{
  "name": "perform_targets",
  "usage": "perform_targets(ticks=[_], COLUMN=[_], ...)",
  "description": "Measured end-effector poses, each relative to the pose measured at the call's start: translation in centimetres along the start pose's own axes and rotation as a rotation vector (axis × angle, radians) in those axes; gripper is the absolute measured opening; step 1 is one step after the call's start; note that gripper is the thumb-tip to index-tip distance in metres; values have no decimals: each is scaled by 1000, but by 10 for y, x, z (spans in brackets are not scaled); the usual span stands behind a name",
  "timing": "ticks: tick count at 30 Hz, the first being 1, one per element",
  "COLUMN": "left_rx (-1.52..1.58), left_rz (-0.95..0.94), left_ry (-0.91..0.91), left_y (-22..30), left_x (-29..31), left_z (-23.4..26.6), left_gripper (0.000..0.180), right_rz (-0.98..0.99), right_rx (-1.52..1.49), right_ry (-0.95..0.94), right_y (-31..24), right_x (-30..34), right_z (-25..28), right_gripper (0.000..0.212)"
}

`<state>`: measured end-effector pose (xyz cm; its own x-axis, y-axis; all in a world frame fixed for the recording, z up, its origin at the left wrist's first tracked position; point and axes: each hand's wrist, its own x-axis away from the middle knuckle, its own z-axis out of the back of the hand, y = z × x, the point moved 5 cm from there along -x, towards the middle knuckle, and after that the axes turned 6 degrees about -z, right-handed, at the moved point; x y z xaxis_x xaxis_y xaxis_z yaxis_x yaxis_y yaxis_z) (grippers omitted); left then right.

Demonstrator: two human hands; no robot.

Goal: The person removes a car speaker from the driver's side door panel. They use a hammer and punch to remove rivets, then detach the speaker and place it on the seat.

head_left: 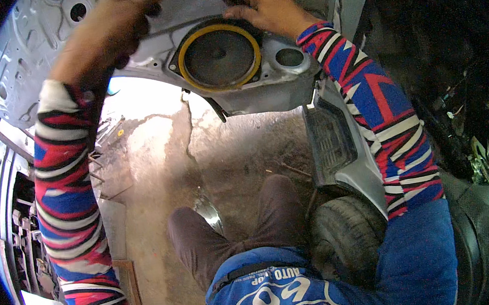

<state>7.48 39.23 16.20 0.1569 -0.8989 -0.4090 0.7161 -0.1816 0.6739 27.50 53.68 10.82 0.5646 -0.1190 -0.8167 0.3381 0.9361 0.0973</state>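
Observation:
Both my arms reach up to a bare grey vehicle door (144,50) at the top of the head view. My left hand (115,26) is raised over its left part, smeared by motion, so its grip does not show. Closer to the door's right side, my right hand (265,7) has bent fingers brought together at a thin dark piece by the upper edge, whose kind I cannot make out. Just below that hand sits a round speaker (219,57) with a yellow rim, fixed in the door. Right of the speaker is a round opening (289,57).
A tyre (348,231) stands low on the right, beside a silver body panel (364,181) and a dark vented step (332,143). Dark vehicle interior with loose wires (460,106) lies farther right. Metal parts (30,240) line the left, and stained concrete floor (153,192) lies below.

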Motion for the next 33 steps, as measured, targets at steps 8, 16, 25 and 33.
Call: perform_targets(ticks=[8,16,25,33], left_rx=[316,232,594,378], left_rz=[-56,99,732,948], left_ry=[186,173,14,-66], left_y=[8,-54,-216,-273], left_x=[28,115,279,392], left_z=[60,32,-90,-104], left_gripper=[35,34,31,30], right_rz=[-78,-529,-748,-1070], right_rx=[-47,-555,-345,-537], right_ry=[158,-69,353,549], right_y=[4,2,33,0], right_x=[-12,4,54,173], right_z=[13,68,110,56], right_gripper=[46,20,34,25])
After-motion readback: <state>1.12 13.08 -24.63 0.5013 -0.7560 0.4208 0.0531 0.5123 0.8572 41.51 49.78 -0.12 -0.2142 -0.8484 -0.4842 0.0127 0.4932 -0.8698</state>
